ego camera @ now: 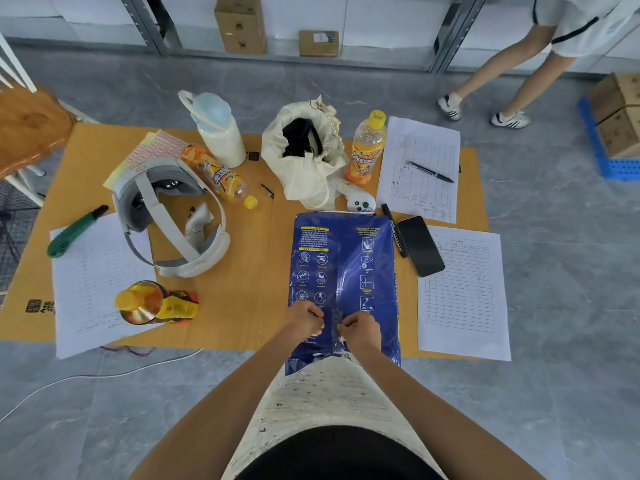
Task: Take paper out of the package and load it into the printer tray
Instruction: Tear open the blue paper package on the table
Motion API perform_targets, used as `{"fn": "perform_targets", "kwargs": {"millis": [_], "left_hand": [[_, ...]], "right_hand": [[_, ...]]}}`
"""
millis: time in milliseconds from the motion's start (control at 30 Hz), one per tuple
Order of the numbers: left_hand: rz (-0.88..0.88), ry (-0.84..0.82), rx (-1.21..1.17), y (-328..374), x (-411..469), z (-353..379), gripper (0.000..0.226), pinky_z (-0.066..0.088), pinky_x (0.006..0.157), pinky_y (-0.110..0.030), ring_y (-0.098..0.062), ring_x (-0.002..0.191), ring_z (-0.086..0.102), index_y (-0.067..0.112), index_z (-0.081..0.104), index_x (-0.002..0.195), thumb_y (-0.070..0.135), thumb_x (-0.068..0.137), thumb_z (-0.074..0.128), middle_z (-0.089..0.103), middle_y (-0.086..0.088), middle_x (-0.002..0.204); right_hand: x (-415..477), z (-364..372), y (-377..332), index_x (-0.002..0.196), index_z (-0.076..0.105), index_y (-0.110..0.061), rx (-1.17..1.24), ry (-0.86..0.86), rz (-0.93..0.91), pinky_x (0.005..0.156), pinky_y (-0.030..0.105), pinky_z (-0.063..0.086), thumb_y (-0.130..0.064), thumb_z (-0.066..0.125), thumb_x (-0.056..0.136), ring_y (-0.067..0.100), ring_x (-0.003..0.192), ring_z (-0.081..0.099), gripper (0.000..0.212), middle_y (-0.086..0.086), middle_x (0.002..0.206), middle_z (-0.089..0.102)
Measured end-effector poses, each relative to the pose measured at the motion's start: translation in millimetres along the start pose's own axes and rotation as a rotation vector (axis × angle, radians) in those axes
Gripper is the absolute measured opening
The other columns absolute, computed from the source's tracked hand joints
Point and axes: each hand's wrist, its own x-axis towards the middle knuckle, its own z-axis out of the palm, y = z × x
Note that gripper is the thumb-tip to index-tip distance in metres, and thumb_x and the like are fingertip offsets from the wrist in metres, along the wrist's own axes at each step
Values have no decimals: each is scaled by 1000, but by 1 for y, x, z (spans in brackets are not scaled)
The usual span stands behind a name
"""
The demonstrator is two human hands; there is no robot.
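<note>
Blue paper package (343, 282) lies flat on the brown cardboard sheet (242, 265), long axis running away from the person, near end at the cardboard's front edge and partly over the person's lap. Glossy plastic-film wrapper with a seam down the middle; judged slippery and thin, likely to tear along the seam rather than across. The ream inside is judged heavy and stiff as a block, though loose sheets would fan and slide once the wrap is off; best taken by both long sides from underneath, not by the film. Left hand (304, 320) and right hand (360, 330) sit side by side at the near end of the seam, both nearly closed, fingertips pinching the wrapper on either side of the centre line, apparently to pull it apart. Wrapper looks wrinkled there; whether it is already breached cannot be told. No paper out yet; no printer tray in view. Just right of the package: a black marker (394, 233) and a dark phone (420, 245), near but apart. Left of it, well apart: a white headset (173, 220). Beyond the far end: a cream cloth bag (304, 157).
</note>
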Motion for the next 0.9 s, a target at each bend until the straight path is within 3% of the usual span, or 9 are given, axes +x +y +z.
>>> {"fn": "perform_targets", "kwargs": {"millis": [100, 233, 400, 500, 600, 733, 833, 900], "left_hand": [[-9, -14, -4, -4, 5, -1, 24, 60, 80, -43, -21, 62, 66, 17, 62, 65, -5, 77, 66, 67, -7, 69], [9, -11, 31, -6, 5, 0, 25, 60, 80, -41, -20, 66, 67, 20, 62, 65, -2, 78, 65, 65, -2, 68], [40, -42, 66, -4, 3, -2, 25, 59, 84, -41, -30, 85, 71, 22, 60, 68, 2, 83, 59, 67, -7, 78], [46, -67, 51, -3, 4, -3, 21, 59, 85, -38, -27, 77, 68, 16, 61, 75, 0, 86, 54, 66, -11, 83], [58, -81, 35, -4, 7, -5, 17, 59, 74, -31, -22, 66, 64, 5, 64, 90, -3, 88, 50, 66, -12, 76], [116, -83, 49, -10, 8, -13, 17, 53, 59, -20, -12, 57, 61, 4, 62, 94, -1, 92, 46, 62, -4, 66], [146, -84, 92, -12, 8, -20, 13, 49, 49, -11, -8, 58, 62, 6, 63, 98, 5, 93, 51, 65, -3, 73], [161, -96, 105, -14, 9, -23, 11, 51, 53, -12, -8, 59, 63, 8, 62, 98, 6, 93, 52, 67, -7, 81]], "right_hand": [[1, 1, 1, 86, 73, -8, -41, 23, -52, 70, 30, 53, -8, 62, 85, 24, 83, 67, 11, 9, 91, 75], [-1, 2, 3, 89, 70, -7, -140, 51, -192, 72, 31, 55, -9, 57, 88, 24, 81, 66, 13, 10, 94, 71], [-4, 0, 8, 83, 69, -11, -176, 45, -325, 65, 29, 53, -10, 59, 86, 19, 73, 62, 10, 7, 89, 69], [-3, -2, 13, 78, 69, -14, -172, 30, -365, 59, 23, 46, -10, 61, 83, 14, 66, 56, 10, 4, 83, 67], [-4, -3, 18, 73, 67, -17, -193, -18, -424, 55, 14, 41, -12, 62, 82, 7, 61, 51, 11, -2, 78, 61], [-8, -7, 31, 74, 67, -16, -159, -53, -439, 68, 32, 53, -13, 67, 80, 13, 68, 58, 7, 3, 80, 65], [-12, -13, 38, 75, 69, -14, -131, -74, -445, 68, 30, 52, -9, 69, 78, 9, 65, 56, 6, -1, 74, 63], [-16, -16, 38, 76, 69, -13, -169, -112, -480, 69, 28, 51, -9, 68, 79, 8, 63, 57, 5, -1, 72, 66]]}}
